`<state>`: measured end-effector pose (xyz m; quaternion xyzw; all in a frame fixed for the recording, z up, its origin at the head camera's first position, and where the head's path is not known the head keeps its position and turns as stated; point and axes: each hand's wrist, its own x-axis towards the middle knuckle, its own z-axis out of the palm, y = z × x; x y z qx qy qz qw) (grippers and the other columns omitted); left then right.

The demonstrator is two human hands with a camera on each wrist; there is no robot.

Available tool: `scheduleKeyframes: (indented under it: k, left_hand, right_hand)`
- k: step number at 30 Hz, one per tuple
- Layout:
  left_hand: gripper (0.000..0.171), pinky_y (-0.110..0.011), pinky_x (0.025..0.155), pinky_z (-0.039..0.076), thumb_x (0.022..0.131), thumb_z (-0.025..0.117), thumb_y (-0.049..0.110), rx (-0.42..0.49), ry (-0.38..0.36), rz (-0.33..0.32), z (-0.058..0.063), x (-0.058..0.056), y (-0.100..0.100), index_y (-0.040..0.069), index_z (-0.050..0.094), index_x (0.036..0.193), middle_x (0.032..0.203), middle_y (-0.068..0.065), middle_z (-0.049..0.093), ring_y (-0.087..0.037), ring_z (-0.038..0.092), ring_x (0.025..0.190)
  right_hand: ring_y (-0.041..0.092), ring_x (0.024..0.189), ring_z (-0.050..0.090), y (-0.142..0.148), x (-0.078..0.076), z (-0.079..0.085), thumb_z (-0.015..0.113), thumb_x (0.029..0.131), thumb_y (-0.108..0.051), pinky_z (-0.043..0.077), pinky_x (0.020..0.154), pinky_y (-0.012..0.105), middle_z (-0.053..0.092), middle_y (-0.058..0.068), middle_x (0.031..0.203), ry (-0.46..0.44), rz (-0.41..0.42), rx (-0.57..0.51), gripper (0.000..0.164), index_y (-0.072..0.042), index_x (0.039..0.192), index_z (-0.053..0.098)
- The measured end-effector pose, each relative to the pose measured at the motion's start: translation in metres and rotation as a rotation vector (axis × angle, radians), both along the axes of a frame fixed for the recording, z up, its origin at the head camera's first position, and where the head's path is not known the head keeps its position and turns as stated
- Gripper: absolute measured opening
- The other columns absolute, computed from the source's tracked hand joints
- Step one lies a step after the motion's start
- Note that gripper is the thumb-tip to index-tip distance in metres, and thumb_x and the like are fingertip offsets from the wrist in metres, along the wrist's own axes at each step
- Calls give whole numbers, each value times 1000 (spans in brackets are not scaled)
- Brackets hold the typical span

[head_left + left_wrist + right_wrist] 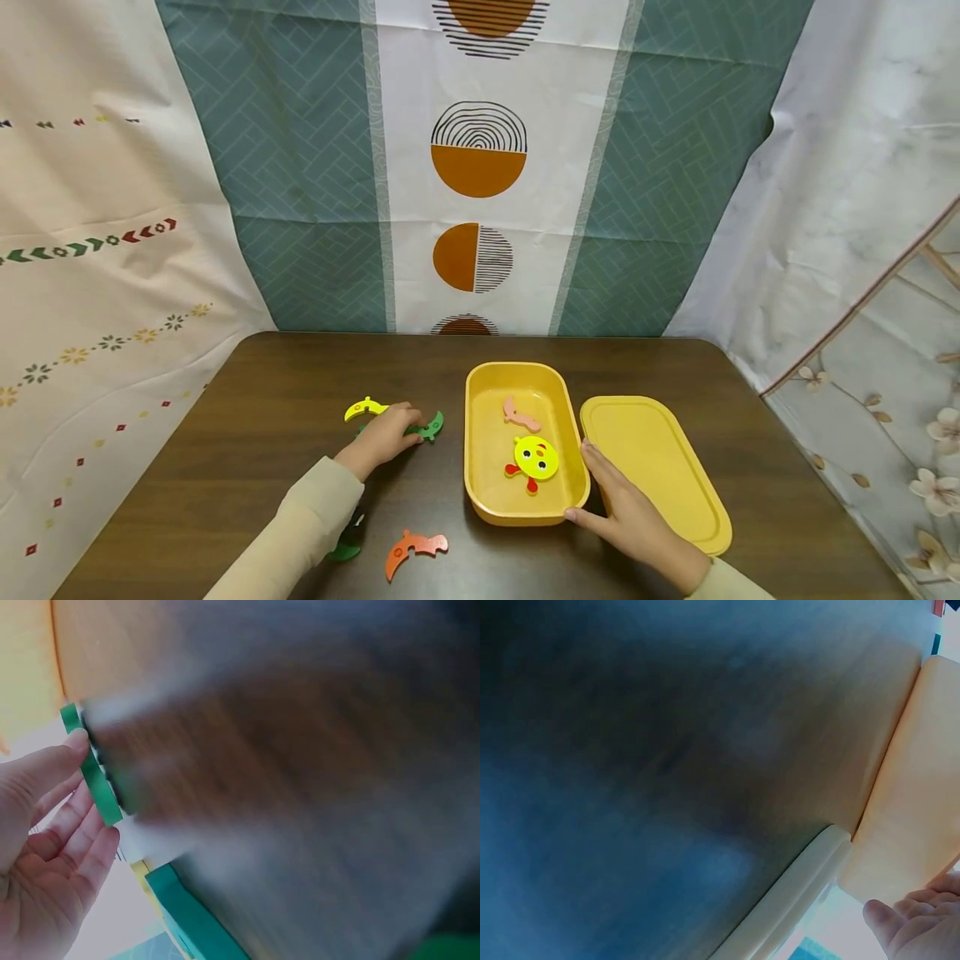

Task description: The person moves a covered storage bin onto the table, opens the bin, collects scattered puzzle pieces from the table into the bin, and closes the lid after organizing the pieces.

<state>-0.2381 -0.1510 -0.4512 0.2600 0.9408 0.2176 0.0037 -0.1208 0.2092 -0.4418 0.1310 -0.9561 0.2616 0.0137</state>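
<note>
With thumb and fingers my left hand pinches a curved green piece, which stands on edge in the left wrist view. A yellow crescent piece lies just beyond that hand, beside another green piece partly covered by the hand in the head view. My right hand touches the near right side of a yellow box, fingers fairly straight. Inside the box are a yellow smiling-face piece with red-tipped feelers and a pink piece.
An orange-red curved piece lies near the table's front. Dark and green pieces are partly hidden by the left sleeve. The flat yellow lid lies right of the box. Patterned cloth hangs behind the brown table.
</note>
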Motion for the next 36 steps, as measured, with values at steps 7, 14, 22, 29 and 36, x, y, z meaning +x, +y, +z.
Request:
scheduleKeyframes:
  k: [7,14,22,29,36]
  left_hand:
    - [10,-36,75,49,82,66,9,28,11,1,1,4,-2,4,64,90,88,-7,58,-20,56,82]
    - [10,-37,77,45,84,64,9,47,30,20,12,1,2,3,62,92,88,-7,56,-19,50,83]
    - [12,-35,75,43,85,64,9,75,98,60,24,-1,15,3,59,94,87,-7,55,-20,48,82]
    - [14,-34,76,42,86,62,10,89,117,79,35,0,28,2,57,98,90,-7,54,-20,46,83]
    - [15,-34,77,43,87,61,11,78,146,82,43,3,39,2,57,99,91,-8,54,-21,46,85]
  right_hand:
    - [28,136,31,0,1,-1,63,75,-58,36,101,51,26,7,151,-16,-2,4,91,-12,145,28]
    - [29,136,31,2,0,-1,63,75,-58,35,101,51,26,8,151,-26,-12,1,91,-13,145,26]
    - [29,136,30,1,-1,-1,63,75,-58,35,101,51,25,7,151,-17,-3,-4,92,-13,146,26]
    - [29,136,31,1,-2,-1,63,74,-59,36,101,52,26,8,151,-14,-4,-4,92,-13,146,26]
    - [29,136,30,0,-2,-1,63,74,-60,35,101,52,25,7,152,-30,-2,-4,93,-14,146,25]
